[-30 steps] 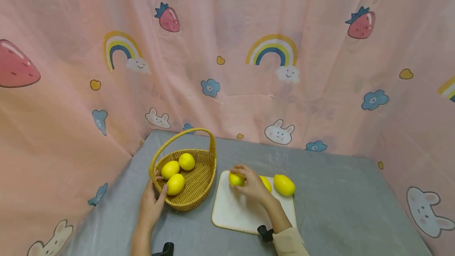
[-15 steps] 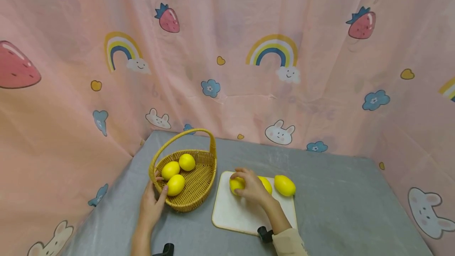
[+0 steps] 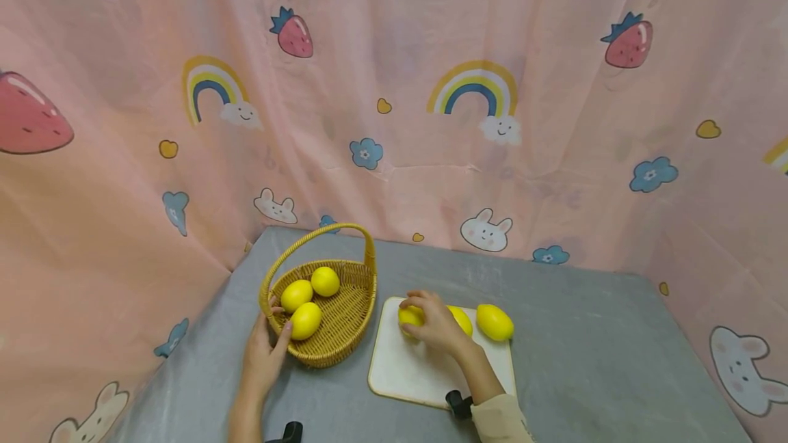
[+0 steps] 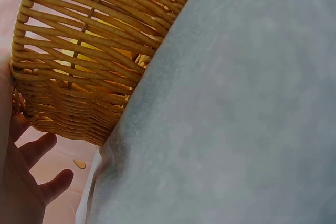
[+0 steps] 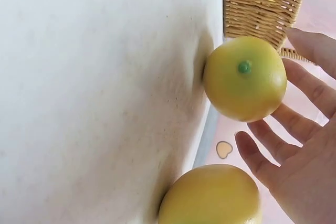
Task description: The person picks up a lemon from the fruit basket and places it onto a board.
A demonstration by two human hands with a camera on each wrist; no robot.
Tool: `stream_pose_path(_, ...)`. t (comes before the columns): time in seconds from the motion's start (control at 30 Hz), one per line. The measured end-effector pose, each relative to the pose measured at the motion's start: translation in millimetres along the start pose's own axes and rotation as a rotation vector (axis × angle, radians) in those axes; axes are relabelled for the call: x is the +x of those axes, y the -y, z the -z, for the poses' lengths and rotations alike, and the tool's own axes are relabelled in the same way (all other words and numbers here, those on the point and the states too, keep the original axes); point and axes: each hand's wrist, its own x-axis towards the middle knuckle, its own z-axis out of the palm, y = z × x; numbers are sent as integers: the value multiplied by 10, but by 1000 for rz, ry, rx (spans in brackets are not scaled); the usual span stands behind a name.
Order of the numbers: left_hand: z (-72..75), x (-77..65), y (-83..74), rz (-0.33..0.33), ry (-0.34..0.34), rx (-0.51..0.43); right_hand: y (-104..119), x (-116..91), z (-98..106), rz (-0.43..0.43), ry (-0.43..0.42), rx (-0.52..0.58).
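My left hand [image 3: 261, 354] grips the near-left rim of a wicker basket [image 3: 341, 316], thumb over the rim. In the left wrist view, several of its fingers [image 4: 58, 184] extend past the outside of the basket wall. Three yellow lemons [image 3: 306, 320] lie in the basket's left part. My right hand [image 3: 440, 325] curves from above around a lemon [image 5: 244, 80] that sits on a white board [image 3: 400, 374]. Its fingertips are partly hidden behind this lemon. A second lemon [image 5: 212, 198] lies beside it, partly covered by my hand in the head view.
Another lemon [image 3: 494, 322] lies at the board's far right edge. A grey cloth [image 3: 591, 361] covers the table, backed by a pink patterned curtain [image 3: 345, 122]. The basket's tall handle [image 3: 308, 236] arches over its opening.
My right hand and its lemon have come slightly nearer and lower, and more of the lemon shows. The left hand and the basket have kept their place.
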Motion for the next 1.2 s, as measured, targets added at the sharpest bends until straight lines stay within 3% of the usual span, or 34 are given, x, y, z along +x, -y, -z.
stream_pose_path(0.3, 9, -7, 19, 4, 2, -1, 72, 67, -20, 32, -15, -13)
stream_pose_path(0.67, 13, 2, 24, -13, -1, 4, 415, 290, -51, 139, -112, -14)
stream_pose_path(0.97, 10, 6, 47, -14, -8, 12, 783, 513, -241, 234, 18, -37)
stream_pose_path(1.2, 10, 15, 41, -14, -11, 17, 960, 642, -448, 192, 193, -72)
